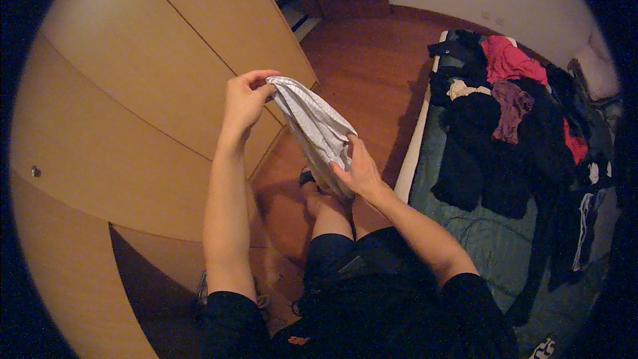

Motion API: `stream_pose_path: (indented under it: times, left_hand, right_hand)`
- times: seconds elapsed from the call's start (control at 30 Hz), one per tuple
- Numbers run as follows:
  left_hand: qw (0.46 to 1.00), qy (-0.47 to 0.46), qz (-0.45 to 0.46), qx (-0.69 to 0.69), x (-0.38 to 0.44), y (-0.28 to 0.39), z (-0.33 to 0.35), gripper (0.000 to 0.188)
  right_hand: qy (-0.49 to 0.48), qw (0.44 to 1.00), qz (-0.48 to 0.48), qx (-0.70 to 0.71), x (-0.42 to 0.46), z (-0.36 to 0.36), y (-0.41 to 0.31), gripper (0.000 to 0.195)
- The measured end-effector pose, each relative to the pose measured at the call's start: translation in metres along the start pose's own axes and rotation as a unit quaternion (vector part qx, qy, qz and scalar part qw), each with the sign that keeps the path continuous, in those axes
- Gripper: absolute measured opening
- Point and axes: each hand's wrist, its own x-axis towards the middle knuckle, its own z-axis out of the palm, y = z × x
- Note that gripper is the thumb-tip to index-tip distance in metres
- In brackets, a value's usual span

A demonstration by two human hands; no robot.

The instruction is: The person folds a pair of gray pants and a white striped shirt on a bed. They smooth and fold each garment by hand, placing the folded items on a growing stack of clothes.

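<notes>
A light garment with thin dark stripes [319, 122] hangs stretched between my two hands, well above the floor. My left hand [247, 102] pinches its upper left end between thumb and fingers. Lower and to the right, my right hand [360, 167] grips the other end, with the thumb on the near side. The cloth droops in folds below the held edge and hides part of my lower legs. What kind of garment it is cannot be made out.
On the right stands a bed with a green cover [478, 244], strewn with dark clothes [478, 154], a pink garment [513, 60] and a purple one [512, 107]. Wooden wardrobe doors [134, 75] with round knobs rise on the left. Reddish wooden flooring [359, 70] runs between them.
</notes>
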Motion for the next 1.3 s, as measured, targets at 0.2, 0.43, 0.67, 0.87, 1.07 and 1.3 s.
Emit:
stream_pose_path:
  times: [0.2, 0.43, 0.67, 0.87, 1.07, 1.3]
  left_hand:
    - [0.999, 0.015, 0.000, -0.029, -0.004, 0.003, 0.005, 0.025]
    - [0.999, 0.008, 0.006, -0.054, -0.004, 0.001, 0.004, 0.025]
    - [1.000, -0.008, 0.015, 0.016, 0.007, -0.019, -0.007, 0.027]
    - [0.999, -0.007, 0.021, 0.040, 0.016, -0.030, -0.006, 0.027]
    - [0.995, -0.023, 0.064, 0.067, 0.017, -0.046, -0.008, 0.028]
    - [0.994, -0.022, 0.076, 0.077, 0.005, -0.041, -0.006, 0.027]
  right_hand:
    - [-0.013, 0.998, 0.040, 0.046, -0.003, 0.025, 0.000, 0.068]
    - [0.022, 0.991, 0.119, 0.065, 0.001, 0.040, 0.000, 0.052]
    - [0.051, 0.999, 0.011, 0.012, 0.015, -0.013, 0.030, 0.032]
    - [-0.073, 0.987, -0.061, -0.128, 0.066, -0.105, 0.048, 0.024]
    - [-0.117, 0.957, -0.128, -0.232, 0.103, -0.164, 0.023, 0.020]
    - [-0.101, 0.961, -0.125, -0.224, 0.122, -0.183, 0.005, 0.018]
